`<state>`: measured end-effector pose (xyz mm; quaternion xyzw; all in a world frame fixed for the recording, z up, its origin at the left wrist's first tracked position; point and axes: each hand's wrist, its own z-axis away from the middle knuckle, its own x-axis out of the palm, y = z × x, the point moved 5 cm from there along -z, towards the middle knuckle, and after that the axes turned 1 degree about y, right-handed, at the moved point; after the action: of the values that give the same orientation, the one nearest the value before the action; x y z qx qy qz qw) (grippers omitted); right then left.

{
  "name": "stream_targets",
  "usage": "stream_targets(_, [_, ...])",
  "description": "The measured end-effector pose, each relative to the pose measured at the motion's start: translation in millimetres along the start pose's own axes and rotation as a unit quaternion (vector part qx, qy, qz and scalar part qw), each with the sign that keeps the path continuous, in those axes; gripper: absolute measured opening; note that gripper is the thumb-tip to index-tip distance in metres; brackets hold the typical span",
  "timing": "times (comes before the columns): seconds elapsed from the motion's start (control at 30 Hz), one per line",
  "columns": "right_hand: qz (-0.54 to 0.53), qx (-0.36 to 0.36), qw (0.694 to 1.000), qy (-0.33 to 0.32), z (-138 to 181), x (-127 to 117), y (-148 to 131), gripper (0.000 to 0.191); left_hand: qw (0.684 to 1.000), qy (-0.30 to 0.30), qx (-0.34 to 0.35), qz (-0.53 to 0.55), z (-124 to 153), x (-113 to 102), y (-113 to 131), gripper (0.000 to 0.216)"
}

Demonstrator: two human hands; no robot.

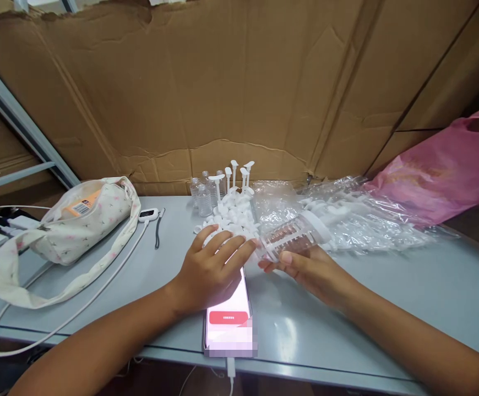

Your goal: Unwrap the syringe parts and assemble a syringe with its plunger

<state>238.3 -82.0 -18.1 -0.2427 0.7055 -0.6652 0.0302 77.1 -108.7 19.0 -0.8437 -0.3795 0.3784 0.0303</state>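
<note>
My right hand (305,269) is closed round a clear plastic cylindrical bottle (289,239), thumb in front and fingers beneath. The bottle lies tilted, its wide white end pointing up and right, with pale marks along its side. At its lower left end is my left hand (214,267), palm down with the fingers spread; its fingertips are by the bottle's end, and its thumb is hidden. Just beyond the left hand is a heap of white plastic pump heads (235,212), several with stems sticking up. Small clear ribbed bottles (205,201) stand behind the heap.
A lit phone (229,319) with a cable lies below my left hand. At left are a floral cloth bag (86,225), a white cable and a small white device (147,214). Clear plastic bags (359,220) and a pink bag (437,165) lie right. Cardboard (223,82) stands behind.
</note>
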Motion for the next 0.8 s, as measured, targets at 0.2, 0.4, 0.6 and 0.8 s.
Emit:
stream_targets(0.2, [0.077,0.008,0.996,-0.032,2.6,1.0,3.9,0.038,1.000,-0.005,-0.018,0.013,0.0,2.3,-0.8,0.018])
stream_targets(0.4, [0.003,-0.017,1.000,-0.016,4.8,2.8,0.8,0.048,1.000,-0.011,-0.024,0.000,0.4,0.0,-4.3,0.020])
stream_targets(0.6, [-0.072,0.003,0.995,0.073,4.5,-5.3,-9.5,0.042,0.998,-0.034,-0.055,-0.024,-1.0,4.2,-11.3,0.027])
stream_targets(0.8, [-0.088,0.020,0.991,0.103,5.8,-1.5,-5.8,0.038,0.999,-0.023,-0.027,-0.026,-1.8,0.9,-4.0,0.029])
